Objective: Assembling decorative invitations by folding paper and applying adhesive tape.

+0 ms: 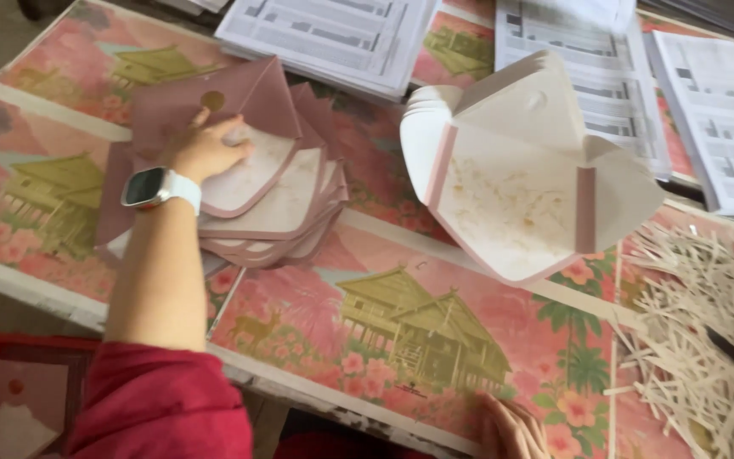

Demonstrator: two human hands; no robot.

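Currently your left hand (206, 151) presses flat, fingers spread, on the stack of pink envelopes (256, 200); your right hand (510, 429) rests open on the patterned table (435, 340). Several white envelopes (520, 170) stand opened just beside the pink stack, which remains unsorted.

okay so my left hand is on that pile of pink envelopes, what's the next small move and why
Probably pinch the top envelope's edge and slide it off the pile. Your left hand lies flat on the fanned stack of pink envelopes, gripping nothing, while your right hand rests at the table edge, free to steady the rest.
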